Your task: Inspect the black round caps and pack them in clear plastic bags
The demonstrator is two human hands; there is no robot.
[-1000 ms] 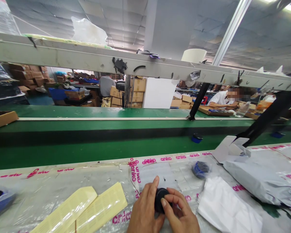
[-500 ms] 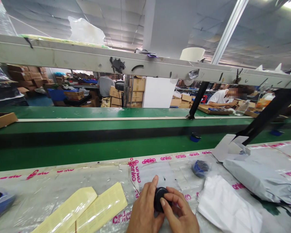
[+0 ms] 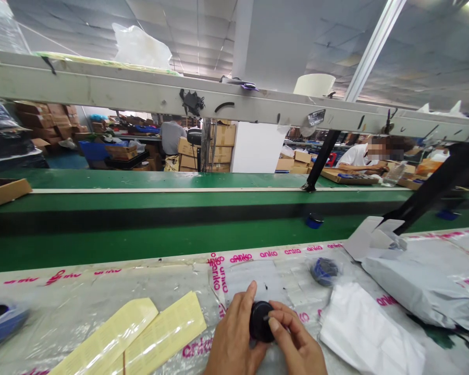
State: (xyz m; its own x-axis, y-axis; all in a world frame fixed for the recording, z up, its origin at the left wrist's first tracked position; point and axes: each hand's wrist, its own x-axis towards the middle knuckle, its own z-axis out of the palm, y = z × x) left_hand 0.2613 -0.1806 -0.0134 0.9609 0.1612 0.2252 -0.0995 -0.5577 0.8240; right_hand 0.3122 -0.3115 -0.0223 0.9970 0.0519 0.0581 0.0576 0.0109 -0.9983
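A black round part (image 3: 261, 321), like a cap or lid, sits between my hands low in the middle of the view. My left hand (image 3: 234, 333) holds it from the left, fingers along its side and thumb below. From the right, my right hand (image 3: 297, 333) pinches at its face with thumb and forefinger; a small dark bit shows at the thumb tip, too small to name. Left of the hands lie yellow printed paper slips (image 3: 164, 333). On the right are a blue-and-black round item (image 3: 324, 271) in clear plastic and a white sheet or bag (image 3: 369, 328).
Beyond the plastic-covered table (image 3: 148, 281) runs a green conveyor belt (image 3: 140, 239) carrying a blue-and-black round item (image 3: 315, 221). A grey plastic bag (image 3: 422, 286) and open white box (image 3: 371, 237) lie at right. Another wrapped blue item (image 3: 2, 325) is at far left. A co-worker (image 3: 355, 156) sits across.
My right thumb and forefinger have shifted slightly right across the black round part, so more of its face shows. My left hand keeps its hold. The whole view has moved a little.
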